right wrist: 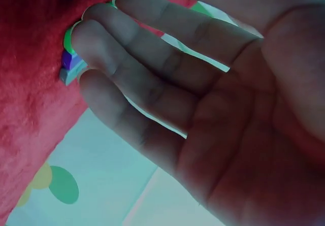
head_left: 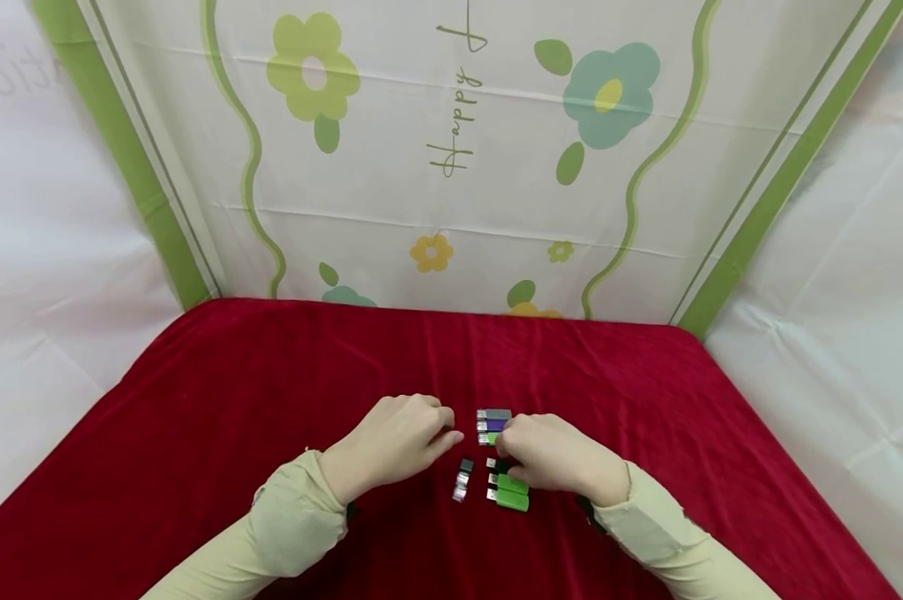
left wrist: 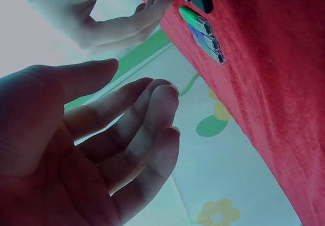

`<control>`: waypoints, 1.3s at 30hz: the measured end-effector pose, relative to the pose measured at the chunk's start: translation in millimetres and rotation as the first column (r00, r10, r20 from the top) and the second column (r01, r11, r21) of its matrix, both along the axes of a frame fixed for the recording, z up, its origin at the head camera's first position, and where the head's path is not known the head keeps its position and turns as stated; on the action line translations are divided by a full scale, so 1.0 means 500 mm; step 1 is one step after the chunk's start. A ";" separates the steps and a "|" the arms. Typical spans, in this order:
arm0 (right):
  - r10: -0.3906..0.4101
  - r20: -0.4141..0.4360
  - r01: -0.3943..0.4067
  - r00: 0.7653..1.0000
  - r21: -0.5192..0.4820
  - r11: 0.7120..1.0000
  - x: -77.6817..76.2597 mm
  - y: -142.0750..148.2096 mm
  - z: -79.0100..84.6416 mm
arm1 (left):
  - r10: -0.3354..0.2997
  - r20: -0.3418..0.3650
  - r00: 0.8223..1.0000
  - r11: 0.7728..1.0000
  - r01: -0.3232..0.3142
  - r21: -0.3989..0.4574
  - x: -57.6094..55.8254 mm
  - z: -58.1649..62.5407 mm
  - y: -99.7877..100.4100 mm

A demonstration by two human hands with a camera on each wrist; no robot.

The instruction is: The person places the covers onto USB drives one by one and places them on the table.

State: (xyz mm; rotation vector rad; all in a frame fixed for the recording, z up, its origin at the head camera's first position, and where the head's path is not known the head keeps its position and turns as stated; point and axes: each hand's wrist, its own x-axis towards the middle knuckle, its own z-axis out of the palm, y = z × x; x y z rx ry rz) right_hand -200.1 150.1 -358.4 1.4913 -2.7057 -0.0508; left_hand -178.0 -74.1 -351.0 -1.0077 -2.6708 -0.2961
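Observation:
My left hand (head_left: 402, 437) hovers left of the USB sticks with its fingers loosely bent and nothing in them. My right hand (head_left: 552, 450) is low over the sticks, its thumb and index fingertip around a black USB stick (head_left: 502, 465), which it appears to pinch. Just above that stick lie a grey USB stick (head_left: 500, 413), a purple USB stick (head_left: 496, 426) and a green USB stick (head_left: 492, 438), side by side and partly under the fingers. Two bright green USB sticks (head_left: 513, 500) lie below it, plugs facing left.
Left of the green sticks sits a short column of a dark piece (head_left: 466, 465) and shiny clear pieces (head_left: 461, 485). A red velvet cloth (head_left: 309, 358) covers the table. Behind it hangs a white curtain (head_left: 384, 183) with printed flowers.

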 end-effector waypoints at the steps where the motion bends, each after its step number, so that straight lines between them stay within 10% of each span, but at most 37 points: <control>1: 0.005 -0.007 -0.005 1.000 -0.003 1.000 0.001 -0.002 -0.003 | -0.001 0.004 1.000 1.000 0.001 0.004 0.000 -0.001 0.000; 39: 0.009 -0.138 -0.006 0.990 0.026 1.000 -0.006 -0.010 -0.025 | 0.001 -0.003 1.000 0.999 -0.001 -0.033 -0.007 -0.011 0.000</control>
